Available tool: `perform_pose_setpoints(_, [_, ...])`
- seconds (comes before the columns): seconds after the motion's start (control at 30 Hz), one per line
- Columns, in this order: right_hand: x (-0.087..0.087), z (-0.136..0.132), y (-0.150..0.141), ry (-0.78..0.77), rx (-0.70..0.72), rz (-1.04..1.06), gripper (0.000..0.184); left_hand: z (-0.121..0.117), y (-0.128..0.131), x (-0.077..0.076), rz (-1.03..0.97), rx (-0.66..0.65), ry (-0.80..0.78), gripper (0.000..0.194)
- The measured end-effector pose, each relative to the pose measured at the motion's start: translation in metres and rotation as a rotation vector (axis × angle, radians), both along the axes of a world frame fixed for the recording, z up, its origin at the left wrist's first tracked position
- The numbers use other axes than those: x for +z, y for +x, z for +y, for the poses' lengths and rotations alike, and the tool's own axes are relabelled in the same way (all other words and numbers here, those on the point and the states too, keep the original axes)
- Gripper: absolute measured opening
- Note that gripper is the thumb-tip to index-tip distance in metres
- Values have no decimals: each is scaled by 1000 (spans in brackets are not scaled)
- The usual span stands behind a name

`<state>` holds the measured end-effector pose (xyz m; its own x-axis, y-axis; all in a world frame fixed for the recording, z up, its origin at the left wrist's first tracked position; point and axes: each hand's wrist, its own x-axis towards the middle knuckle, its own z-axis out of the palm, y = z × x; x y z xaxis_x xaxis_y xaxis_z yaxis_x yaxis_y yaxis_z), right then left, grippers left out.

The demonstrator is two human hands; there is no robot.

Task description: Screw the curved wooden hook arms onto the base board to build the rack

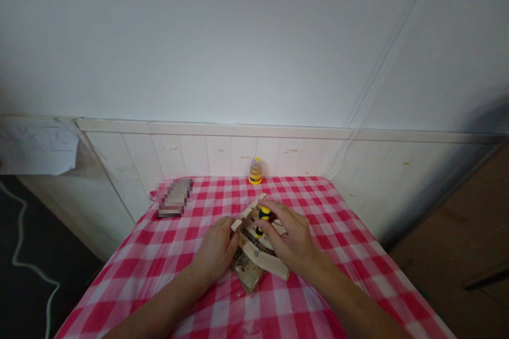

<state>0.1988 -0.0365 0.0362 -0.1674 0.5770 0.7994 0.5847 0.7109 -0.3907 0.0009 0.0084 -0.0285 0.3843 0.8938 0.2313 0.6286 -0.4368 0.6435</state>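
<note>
A small wooden slatted frame (254, 246) lies on the red-and-white checked tablecloth (318, 206), partly over a clear packet (247, 274) with brownish contents. My left hand (217, 251) rests against the frame's left side, fingers curled on its edge. My right hand (288, 238) is over the frame's right side. Its fingers pinch a yellow-and-black screwdriver (262, 218) that stands on the wood.
A yellow bit-holder stand (255, 170) sits at the table's far edge by the white panelled wall (222, 151). A blurred flat object (175, 197) lies at the far left of the table. A white cable (377, 71) runs down the wall. Dark floor lies to the left.
</note>
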Motion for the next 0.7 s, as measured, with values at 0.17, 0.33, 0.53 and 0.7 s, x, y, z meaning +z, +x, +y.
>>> perform_pose_setpoints(0.17, [0,0,2,5,54,-51,36,0,0,1,16,-5,-3,16])
perform_pose_setpoints(0.33, [-2,-3,4,18,32,-97,39,0,1,5,49,-6,-31,17])
perform_pose_setpoints(0.53, [-2,-2,4,15,56,-124,40,-1,2,8,76,-1,-25,19])
perform_pose_setpoints(0.7, [1,-5,4,-39,66,-114,40,-1,2,9,76,0,-30,17])
